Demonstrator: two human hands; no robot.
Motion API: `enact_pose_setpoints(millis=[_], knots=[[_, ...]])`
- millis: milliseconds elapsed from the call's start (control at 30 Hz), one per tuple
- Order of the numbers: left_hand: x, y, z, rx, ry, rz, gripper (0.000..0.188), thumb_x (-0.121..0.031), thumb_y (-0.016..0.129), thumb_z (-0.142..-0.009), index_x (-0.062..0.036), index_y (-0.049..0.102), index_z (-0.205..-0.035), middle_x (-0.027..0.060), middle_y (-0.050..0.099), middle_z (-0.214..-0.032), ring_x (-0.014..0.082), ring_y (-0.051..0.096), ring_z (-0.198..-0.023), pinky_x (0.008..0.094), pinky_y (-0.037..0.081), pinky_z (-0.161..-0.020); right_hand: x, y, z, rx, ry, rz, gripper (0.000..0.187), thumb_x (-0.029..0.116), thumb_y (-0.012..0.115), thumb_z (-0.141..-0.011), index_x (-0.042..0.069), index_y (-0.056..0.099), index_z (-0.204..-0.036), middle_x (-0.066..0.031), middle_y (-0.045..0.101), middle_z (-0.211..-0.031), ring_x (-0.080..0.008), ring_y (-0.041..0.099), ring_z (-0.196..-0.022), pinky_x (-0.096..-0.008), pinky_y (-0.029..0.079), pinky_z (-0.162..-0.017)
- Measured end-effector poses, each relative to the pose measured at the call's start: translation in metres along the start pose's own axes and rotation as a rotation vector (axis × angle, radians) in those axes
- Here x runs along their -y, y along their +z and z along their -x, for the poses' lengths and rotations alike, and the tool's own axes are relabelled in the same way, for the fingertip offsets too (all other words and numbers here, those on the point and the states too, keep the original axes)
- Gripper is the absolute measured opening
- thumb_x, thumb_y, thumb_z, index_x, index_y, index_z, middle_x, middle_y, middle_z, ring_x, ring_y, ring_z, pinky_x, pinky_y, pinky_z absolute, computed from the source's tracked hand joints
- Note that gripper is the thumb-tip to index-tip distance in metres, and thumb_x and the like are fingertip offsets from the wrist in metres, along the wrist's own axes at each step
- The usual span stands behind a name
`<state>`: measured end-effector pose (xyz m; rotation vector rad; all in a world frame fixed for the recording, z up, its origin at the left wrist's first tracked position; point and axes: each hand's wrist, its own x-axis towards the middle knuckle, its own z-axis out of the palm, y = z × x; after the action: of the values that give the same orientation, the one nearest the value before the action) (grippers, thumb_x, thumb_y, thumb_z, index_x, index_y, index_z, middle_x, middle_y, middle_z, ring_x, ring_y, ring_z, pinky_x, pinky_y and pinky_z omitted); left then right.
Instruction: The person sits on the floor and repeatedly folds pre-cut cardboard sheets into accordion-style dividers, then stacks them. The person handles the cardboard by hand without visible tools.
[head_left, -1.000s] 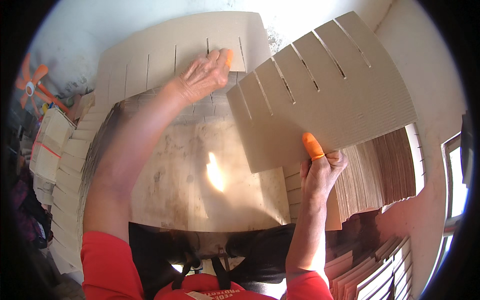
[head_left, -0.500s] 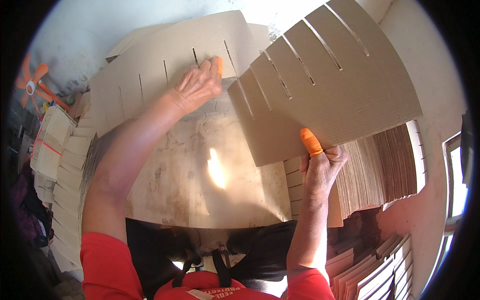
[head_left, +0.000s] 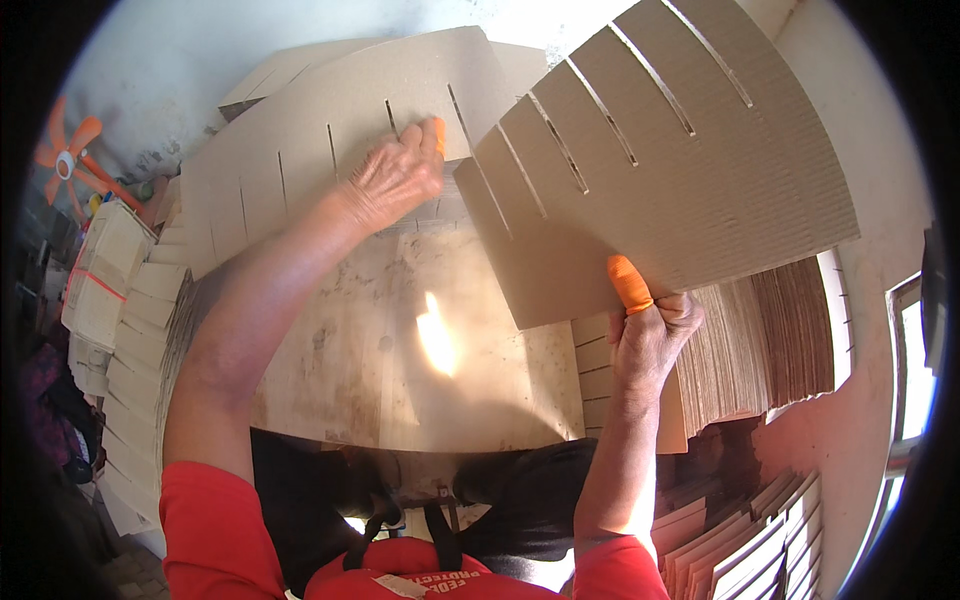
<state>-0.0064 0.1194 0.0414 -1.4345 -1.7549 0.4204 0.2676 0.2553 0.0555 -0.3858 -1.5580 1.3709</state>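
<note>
My left hand (head_left: 398, 172) is closed at the lower edge of a slotted cardboard sheet (head_left: 290, 130), which stands tilted at the far left over the table. An orange finger cover (head_left: 439, 135) is on one of its fingers. In my right hand (head_left: 652, 335) is a second slotted cardboard sheet (head_left: 700, 195), pinched at its lower edge and raised at the right with its slots facing up and away. The thumb there wears an orange cover (head_left: 630, 284). The near left corner of the right sheet overlaps the left sheet's right end in view. Fingers behind both sheets are hidden.
Below lies a wooden tabletop (head_left: 400, 330) with a bright sun patch. Stacked cardboard (head_left: 740, 340) stands at the right, and more slotted pieces (head_left: 740, 550) at the lower right. Strapped bundles (head_left: 105, 270) and an orange fan (head_left: 66, 163) are at the left.
The right sheet has shifted slightly to the right along with my right hand. My left hand and its sheet stay nearly in place.
</note>
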Motion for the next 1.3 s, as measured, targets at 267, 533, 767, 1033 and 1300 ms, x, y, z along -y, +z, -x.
enact_pose_setpoints(millis=[267, 533, 767, 1033, 1300], knots=[[-0.017, -0.018, 0.009, -0.175, 0.033, -0.028, 0.022, 0.006, 0.065, -0.061, 0.0159, 0.063, -0.08, 0.0158, 0.054, -0.082, 0.0164, 0.051, -0.071, 0.0242, 0.048, -0.043, 0.001, 0.005, 0.003, 0.008, -0.042, 0.028, 0.006, -0.003, 0.069, -0.085, -0.001, 0.071, -0.079, -0.0013, 0.055, -0.057, -0.0025, 0.04, -0.037, -0.0181, 0.028, -0.029], [-0.06, -0.055, 0.033, -0.154, 0.132, 0.217, 0.045, -0.002, 0.065, -0.062, 0.0213, 0.062, -0.101, 0.0274, 0.061, -0.092, 0.0217, 0.056, -0.07, 0.0284, 0.05, -0.045, 0.003, 0.012, 0.007, -0.025, 0.03, 0.017, 0.014, 0.0, 0.073, -0.084, 0.002, 0.068, -0.072, 0.0022, 0.052, -0.054, -0.0026, 0.037, -0.035, -0.0194, 0.027, -0.029], [-0.115, -0.121, 0.057, -0.17, 0.239, 0.289, 0.048, -0.007, 0.067, -0.065, 0.0203, 0.064, -0.106, 0.0298, 0.065, -0.095, 0.0215, 0.059, -0.073, 0.0303, 0.054, -0.051, -0.014, 0.022, 0.016, -0.06, 0.03, 0.121, 0.017, 0.005, 0.074, -0.086, 0.001, 0.066, -0.072, 0.0041, 0.051, -0.055, -0.0027, 0.039, -0.043, -0.0218, 0.028, -0.038], [-0.051, -0.07, 0.004, -0.211, -0.284, 0.897, 0.056, -0.039, 0.07, -0.086, 0.0052, 0.061, -0.12, 0.0197, 0.063, -0.118, 0.0318, 0.063, -0.092, 0.0462, 0.054, -0.077, -0.031, 0.019, 0.013, 0.001, 0.144, 0.266, 0.015, 0.007, 0.071, -0.088, 0.0, 0.066, -0.076, 0.0039, 0.053, -0.058, -0.0041, 0.042, -0.049, -0.0224, 0.033, -0.044], [0.042, 0.054, -0.061, -0.071, -0.389, 0.464, 0.044, -0.024, 0.057, -0.096, 0.0019, 0.049, -0.131, 0.0183, 0.056, -0.128, 0.0326, 0.05, -0.119, 0.0429, 0.042, -0.101, -0.028, 0.025, 0.013, 0.027, 0.202, 0.17, 0.014, 0.007, 0.072, -0.088, 0.0, 0.067, -0.076, 0.0032, 0.053, -0.055, -0.0042, 0.041, -0.042, -0.0224, 0.031, -0.039]])
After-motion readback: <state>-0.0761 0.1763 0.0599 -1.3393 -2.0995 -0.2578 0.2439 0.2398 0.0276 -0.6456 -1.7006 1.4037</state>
